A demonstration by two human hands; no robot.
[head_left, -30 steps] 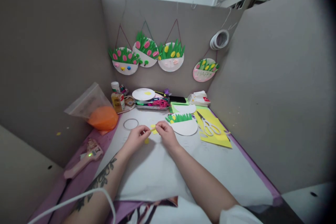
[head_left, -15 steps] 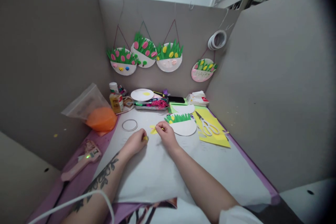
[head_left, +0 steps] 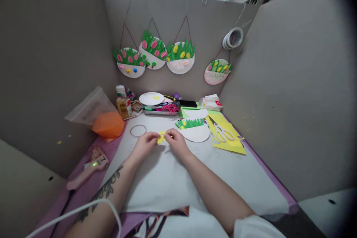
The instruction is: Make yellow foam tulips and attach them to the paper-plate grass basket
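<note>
Small yellow paper cut-outs (head_left: 161, 137) lie between my two hands over the white table cover. My left hand (head_left: 145, 145) is closed in a pinch at their left edge, with the fingertips on yellow paper. From the other side my right hand (head_left: 176, 142) pinches the yellow paper between thumb and fingers. The exact shape of the pieces is partly hidden by my fingers. Just beyond my right hand rests a half-covered paper plate (head_left: 196, 134) with green paper grass and a few yellow paper buds tucked in.
White-handled scissors (head_left: 222, 132) lie on yellow paper (head_left: 232, 146) at the right. A metal ring (head_left: 138, 131) sits beyond my left hand. A pink glue gun (head_left: 87, 173), an orange-filled bag (head_left: 108, 124), a bottle (head_left: 123, 107) and a tray (head_left: 160, 112) line the left and back.
My left hand has moved right and slightly away from me, bringing its small yellow piece up to the yellow paper at my right hand. The view has tilted slightly.
</note>
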